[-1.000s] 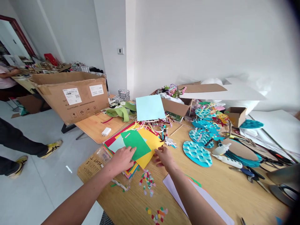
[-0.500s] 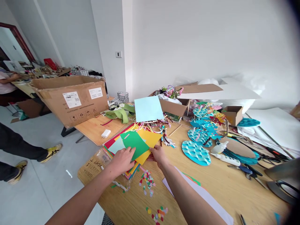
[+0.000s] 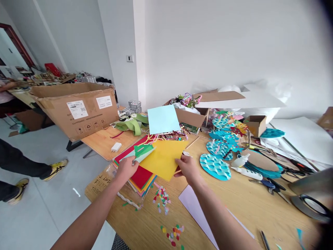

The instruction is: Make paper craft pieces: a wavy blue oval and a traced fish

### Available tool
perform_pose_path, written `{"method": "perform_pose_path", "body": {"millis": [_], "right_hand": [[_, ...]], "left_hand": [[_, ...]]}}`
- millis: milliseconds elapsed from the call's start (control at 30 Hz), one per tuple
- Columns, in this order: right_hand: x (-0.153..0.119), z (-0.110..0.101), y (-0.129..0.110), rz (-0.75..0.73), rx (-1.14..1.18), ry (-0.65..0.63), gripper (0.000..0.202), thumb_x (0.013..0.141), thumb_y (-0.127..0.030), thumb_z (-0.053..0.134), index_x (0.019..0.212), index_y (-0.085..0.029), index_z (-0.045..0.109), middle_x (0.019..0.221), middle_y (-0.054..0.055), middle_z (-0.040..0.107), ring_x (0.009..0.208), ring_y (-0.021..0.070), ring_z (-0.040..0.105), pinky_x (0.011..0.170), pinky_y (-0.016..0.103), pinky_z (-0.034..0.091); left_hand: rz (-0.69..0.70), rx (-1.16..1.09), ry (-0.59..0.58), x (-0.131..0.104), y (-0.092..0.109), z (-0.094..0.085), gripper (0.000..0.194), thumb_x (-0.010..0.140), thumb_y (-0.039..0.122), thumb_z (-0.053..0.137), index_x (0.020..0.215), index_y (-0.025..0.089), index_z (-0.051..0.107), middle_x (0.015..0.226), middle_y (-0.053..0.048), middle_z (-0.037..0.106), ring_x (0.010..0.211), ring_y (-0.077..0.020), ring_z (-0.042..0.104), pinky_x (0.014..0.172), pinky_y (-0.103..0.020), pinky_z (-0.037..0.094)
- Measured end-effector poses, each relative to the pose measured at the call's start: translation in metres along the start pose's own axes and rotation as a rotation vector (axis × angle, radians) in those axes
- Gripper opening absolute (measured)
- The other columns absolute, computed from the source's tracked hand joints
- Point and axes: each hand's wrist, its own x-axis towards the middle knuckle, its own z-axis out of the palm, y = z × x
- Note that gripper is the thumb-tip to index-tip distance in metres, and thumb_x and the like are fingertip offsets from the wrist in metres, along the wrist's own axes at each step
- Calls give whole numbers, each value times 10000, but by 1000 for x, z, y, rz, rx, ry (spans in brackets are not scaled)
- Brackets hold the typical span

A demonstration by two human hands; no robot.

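Observation:
My right hand [image 3: 186, 166] pinches the right corner of a yellow sheet [image 3: 165, 158], which is raised at a slant over the paper stack. My left hand [image 3: 127, 167] is closed on the near edge of a light blue sheet [image 3: 143, 155], folded back beside the yellow one. Part of a green sheet [image 3: 140, 149] shows behind it. Under both hands lies a stack of coloured paper, with a red sheet [image 3: 142, 176] on top at the front. A pale blue square [image 3: 163, 119] leans behind the stack.
Paper dots [image 3: 161, 198] and a lilac sheet [image 3: 196, 210] lie nearer me. Blue wavy discs [image 3: 215, 166], a glue bottle [image 3: 248, 173] and scissors [image 3: 267, 184] are to the right. A large carton [image 3: 78, 111] stands left. A person's legs [image 3: 23, 159] show at far left.
My right hand has moved right with the yellow sheet. My left hand has drawn back left and lifted the light blue sheet's edge, uncovering red paper. The view has shifted slightly.

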Motion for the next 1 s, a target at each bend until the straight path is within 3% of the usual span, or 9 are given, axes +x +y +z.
{"method": "perform_pose_path", "body": {"millis": [200,300,400,500,600,767,900,1000], "right_hand": [[-48,-99,13,32,138,20,251,677,-297,676,876,-144,679,775,80,724,555,167,652,388,215,485],[-81,-149,26,70,232,98,337,644,-341,736,921,-155,691,860,107,733,645,215,683,454,253,500],[-118,-183,41,97,252,193,384,650,-374,745,972,-173,689,923,116,732,746,258,696,541,299,522],[-152,-196,58,168,266,215,387,671,-401,740,989,-188,687,939,116,728,801,273,693,616,333,535],[-175,-195,79,235,290,163,369,696,-430,724,978,-196,687,894,107,723,810,270,687,669,351,537],[-187,-182,109,257,174,159,386,698,-518,693,942,-220,664,769,44,687,731,212,663,581,276,511],[-185,-183,123,312,-186,226,440,729,-637,564,766,-204,631,570,12,604,482,156,572,409,236,402],[-182,-195,122,439,-598,288,445,700,-654,565,673,-213,613,519,35,609,450,179,574,400,257,387]], "left_hand": [[-39,-97,-12,8,-12,4,273,822,358,445,647,175,546,546,28,477,569,-125,447,532,-217,276],[-28,-114,-33,8,-13,5,269,804,383,439,645,185,527,521,31,431,549,-136,427,525,-228,267],[-30,-112,-56,9,-12,4,284,798,417,415,676,189,533,470,29,401,512,-158,422,509,-246,253],[-29,-90,-84,9,-9,2,293,796,429,410,709,188,552,483,9,457,513,-172,449,515,-254,265],[-47,-22,-98,6,-5,1,329,809,454,398,740,189,581,522,-19,525,547,-192,493,524,-263,288],[-12,105,-100,4,1,0,369,837,442,388,856,180,648,667,-81,659,677,-248,599,562,-285,348],[45,74,-101,1,3,2,382,846,411,433,1064,177,642,844,-99,723,833,-264,652,671,-303,430],[124,0,-96,-6,5,6,371,842,336,488,1152,164,600,999,-108,709,930,-249,649,770,-314,464]]}}
